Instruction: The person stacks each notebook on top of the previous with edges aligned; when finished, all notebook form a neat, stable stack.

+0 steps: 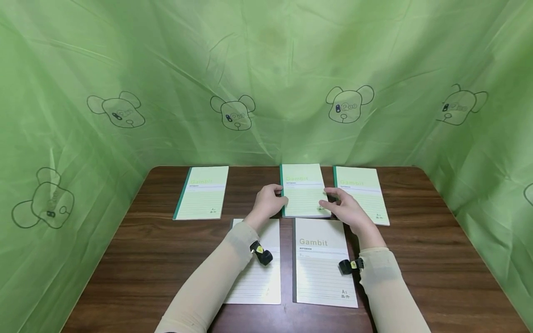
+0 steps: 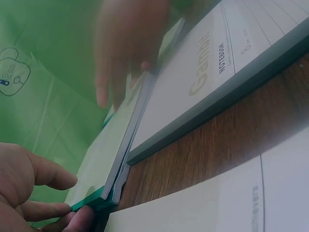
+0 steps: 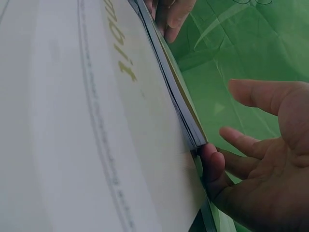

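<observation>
A pile of notebooks with a green spine lies at the back middle; its edge shows more than one layer in the wrist views. My left hand is at its left side, fingertips touching the green spine while the thumb is held apart above the cover. At the right side, fingers of my right hand touch the pile's corner, the thumb lifted away from it. Neither hand visibly pinches the pile.
Green-spined notebooks lie at the back left and back right. Two dark-spined notebooks lie in front, one partly under my left forearm, the other beside my right wrist. A green curtain surrounds the brown table.
</observation>
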### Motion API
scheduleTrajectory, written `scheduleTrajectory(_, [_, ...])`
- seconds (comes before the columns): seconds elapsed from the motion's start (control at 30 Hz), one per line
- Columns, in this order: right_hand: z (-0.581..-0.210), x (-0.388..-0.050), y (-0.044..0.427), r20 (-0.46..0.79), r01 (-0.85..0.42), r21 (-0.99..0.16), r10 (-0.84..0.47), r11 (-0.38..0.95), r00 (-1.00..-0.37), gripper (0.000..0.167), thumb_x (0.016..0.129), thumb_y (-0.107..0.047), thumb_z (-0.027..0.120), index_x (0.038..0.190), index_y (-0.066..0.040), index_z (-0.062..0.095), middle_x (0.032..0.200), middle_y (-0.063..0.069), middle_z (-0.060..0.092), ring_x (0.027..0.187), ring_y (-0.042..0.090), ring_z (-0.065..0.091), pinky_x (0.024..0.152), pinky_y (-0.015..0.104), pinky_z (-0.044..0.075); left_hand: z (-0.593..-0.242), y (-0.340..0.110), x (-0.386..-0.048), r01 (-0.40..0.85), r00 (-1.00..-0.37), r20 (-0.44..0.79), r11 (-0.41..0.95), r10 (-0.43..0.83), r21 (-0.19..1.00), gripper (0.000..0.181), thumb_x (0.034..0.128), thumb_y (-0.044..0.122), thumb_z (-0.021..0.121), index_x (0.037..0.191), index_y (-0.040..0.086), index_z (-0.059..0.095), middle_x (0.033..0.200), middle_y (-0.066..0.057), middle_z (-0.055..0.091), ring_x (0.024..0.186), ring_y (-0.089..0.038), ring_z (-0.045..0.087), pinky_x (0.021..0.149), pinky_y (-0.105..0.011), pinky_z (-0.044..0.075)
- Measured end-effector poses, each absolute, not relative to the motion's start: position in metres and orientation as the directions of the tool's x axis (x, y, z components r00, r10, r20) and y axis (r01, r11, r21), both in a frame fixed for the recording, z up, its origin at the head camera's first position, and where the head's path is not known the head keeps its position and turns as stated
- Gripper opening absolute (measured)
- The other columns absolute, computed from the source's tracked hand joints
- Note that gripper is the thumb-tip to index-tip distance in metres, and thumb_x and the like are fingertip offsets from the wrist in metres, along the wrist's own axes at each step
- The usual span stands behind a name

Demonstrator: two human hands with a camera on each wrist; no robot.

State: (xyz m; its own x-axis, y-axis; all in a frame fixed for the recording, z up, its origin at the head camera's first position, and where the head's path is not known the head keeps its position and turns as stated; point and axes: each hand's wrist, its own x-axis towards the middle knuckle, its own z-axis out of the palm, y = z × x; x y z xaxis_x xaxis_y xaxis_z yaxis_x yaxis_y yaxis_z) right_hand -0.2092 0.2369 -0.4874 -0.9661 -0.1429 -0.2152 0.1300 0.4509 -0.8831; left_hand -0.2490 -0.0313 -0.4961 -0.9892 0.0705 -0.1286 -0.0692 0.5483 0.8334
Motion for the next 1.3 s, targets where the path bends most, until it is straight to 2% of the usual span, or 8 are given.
scheduleTrajectory(0.2, [-0.485,-0.208,0.236,-0.220,0.140,-0.882,-0.130,0.449,-0.967,0.071,0.109,-0.041,0.069,0.166,-0.009,0.042,0.173,0.018,0.034,0.134,0.040,0.050,0.102,0.051,0.048,-0.493,-0.041,-0.245,-0.047,-0.980,-0.142,0.527,0.141,0.848,0.049,0.1037,0.023,0.071,0.148,0.005,0.065,0.138,-0.012,0.070,0.130,-0.032,0.064,0.106,-0.049,0.055])
scheduleTrajectory(0.33, [-0.476,-0.204,0.232,-0.211,0.138,-0.880,-0.114,0.455,-0.971,0.069,0.110,-0.038,0.067,0.165,-0.007,0.043,0.171,0.020,0.036,0.141,0.042,0.049,0.108,0.057,0.047,-0.483,-0.053,-0.236,-0.023,-0.978,-0.125,0.515,0.165,0.857,0.045,0.1061,0.024,0.069,0.147,0.006,0.066,0.136,-0.010,0.071,0.129,-0.031,0.065,0.107,-0.049,0.054])
scheduleTrajectory(0.53, [-0.455,-0.191,0.223,-0.168,0.083,-0.858,-0.123,0.507,-0.978,0.068,0.109,-0.038,0.068,0.164,-0.006,0.044,0.167,0.024,0.041,0.147,0.044,0.046,0.112,0.061,0.045,-0.467,-0.076,-0.213,0.020,-0.981,-0.080,0.499,0.179,0.867,0.046,0.1036,0.024,0.071,0.147,0.009,0.067,0.135,-0.007,0.073,0.112,-0.023,0.070,0.099,-0.046,0.056])
scheduleTrajectory(0.7, [-0.443,-0.172,0.211,-0.096,-0.007,-0.860,-0.174,0.510,-0.980,0.061,0.108,-0.033,0.072,0.158,-0.004,0.051,0.155,0.025,0.054,0.131,0.038,0.057,0.103,0.050,0.052,-0.459,-0.102,-0.191,0.093,-0.978,-0.008,0.466,0.210,0.880,0.051,0.0998,0.022,0.073,0.149,0.014,0.065,0.137,-0.011,0.073,0.099,-0.018,0.071,0.088,-0.039,0.058])
scheduleTrajectory(0.87, [-0.442,-0.147,0.194,-0.038,-0.103,-0.852,-0.256,0.513,-0.966,0.050,0.105,-0.028,0.075,0.149,-0.008,0.060,0.137,0.017,0.068,0.110,0.026,0.067,0.087,0.036,0.057,-0.457,-0.134,-0.171,0.127,-0.976,0.032,0.435,0.218,0.891,0.052,0.0980,0.017,0.075,0.149,0.013,0.064,0.136,-0.017,0.072,0.093,-0.020,0.071,0.080,-0.033,0.058])
scheduleTrajectory(1.0, [-0.446,-0.125,0.180,-0.017,-0.181,-0.830,-0.348,0.528,-0.937,0.047,0.104,-0.026,0.076,0.145,-0.006,0.064,0.126,0.011,0.073,0.101,0.018,0.069,0.080,0.032,0.057,-0.458,-0.161,-0.153,0.135,-0.974,0.023,0.489,0.227,0.862,0.055,0.0987,0.016,0.076,0.151,0.012,0.060,0.136,-0.018,0.071,0.091,-0.018,0.069,0.076,-0.030,0.057])
scheduleTrajectory(1.13, [-0.452,-0.108,0.168,-0.059,-0.189,-0.833,-0.422,0.520,-0.905,0.049,0.103,-0.026,0.076,0.144,-0.002,0.063,0.125,0.010,0.075,0.097,0.015,0.070,0.078,0.029,0.057,-0.460,-0.183,-0.133,0.141,-0.968,-0.016,0.599,0.249,0.788,0.065,0.0981,0.017,0.079,0.157,0.008,0.054,0.134,-0.018,0.071,0.087,-0.016,0.068,0.074,-0.030,0.055])
scheduleTrajectory(1.3, [-0.460,-0.097,0.158,-0.095,-0.173,-0.849,-0.465,0.500,-0.880,0.052,0.103,-0.025,0.077,0.145,0.001,0.061,0.130,0.016,0.074,0.098,0.018,0.072,0.079,0.028,0.058,-0.466,-0.195,-0.114,0.096,-0.969,-0.090,0.686,0.230,0.721,0.070,0.0962,0.020,0.082,0.158,0.005,0.053,0.130,-0.016,0.071,0.078,-0.012,0.065,0.071,-0.033,0.054])
